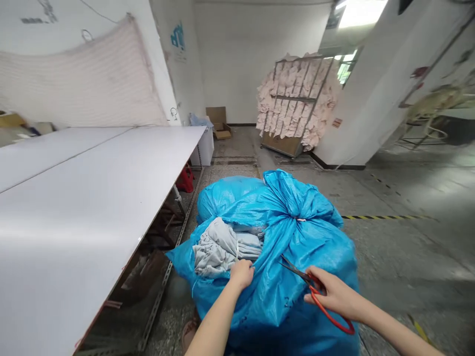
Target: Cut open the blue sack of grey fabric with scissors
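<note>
Ceiling light (363, 13): blowing out white, top R
Window (346, 70): glowing brt just below it
Table (92, 198): reflecting broad pale glare band, lower L
Under table: sinking into dk shadow
Blue bag (270, 296): catching small hilites on folds, going dk at btm
Scissors (306, 278): showing fairly crisp
Floor (401, 257): shining in soft patch, far R
R edge: bg smearing, lines leaning & stretching w/ distortion

We could not read any text with certainty. We saw blue lettering (178, 37) on the white wall (187, 84), a small reddish sign (337, 122) on the right pillar (358, 109), and dark print (287, 301) on the blue bag (315, 252), all illegible.
</note>
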{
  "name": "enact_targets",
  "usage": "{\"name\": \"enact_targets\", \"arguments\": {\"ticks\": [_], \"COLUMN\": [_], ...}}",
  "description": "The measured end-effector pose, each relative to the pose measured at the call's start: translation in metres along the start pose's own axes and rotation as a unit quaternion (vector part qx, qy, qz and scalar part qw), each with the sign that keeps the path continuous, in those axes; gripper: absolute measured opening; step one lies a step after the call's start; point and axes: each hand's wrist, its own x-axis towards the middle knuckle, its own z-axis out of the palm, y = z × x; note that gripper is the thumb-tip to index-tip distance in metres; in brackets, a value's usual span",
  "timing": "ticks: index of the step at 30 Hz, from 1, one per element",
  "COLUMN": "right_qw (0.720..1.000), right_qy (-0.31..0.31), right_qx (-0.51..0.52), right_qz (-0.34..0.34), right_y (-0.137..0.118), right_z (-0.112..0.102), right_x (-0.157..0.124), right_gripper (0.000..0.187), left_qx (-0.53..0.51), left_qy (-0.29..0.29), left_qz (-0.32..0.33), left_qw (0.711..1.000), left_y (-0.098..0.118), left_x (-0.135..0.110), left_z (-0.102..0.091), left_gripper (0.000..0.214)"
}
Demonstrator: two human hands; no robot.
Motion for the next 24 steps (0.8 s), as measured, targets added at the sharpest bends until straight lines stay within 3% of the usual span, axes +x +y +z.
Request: {"name": "enact_targets", "arguments": {"ticks": [4,6,9,17,24], "right_qw": [0.970,0.914,0.793,0.688,0.626], "right_qy": [-0.040,-0.085,-0.157,-0.220,-0.251], "right_qx": [-0.217,-0.365,-0.547,-0.615,-0.632], "right_qz": [-0.101,-0.156,-0.218,-0.317,-0.382], "right_y": [-0.007,-0.028,-0.060,-0.089,-0.096], "right_z": [-0.061,-0.077,-0.075,-0.043,-0.069], "right_x": [0.035,0.058,0.085,0.108,0.126], "right_gripper": [0.029,0.036,0.036,0.041,0.040], "left_qx": [0.000,0.002,0.009,0.016,-0.012], "left_qy": [0.040,0.054,0.081,0.121,0.170], "left_qz": [-0.005,-0.006,0.002,-0.012,-0.077], "left_qw": [0.999,0.999,0.997,0.992,0.982], "left_y": [0.018,0.026,0.037,0.056,0.073], "left_x": [-0.035,-0.052,-0.071,-0.096,-0.105], "left_z": [0.018,0.027,0.037,0.053,0.064], "left_gripper": [0.028,0.027,0.027,0.030,0.029]}}
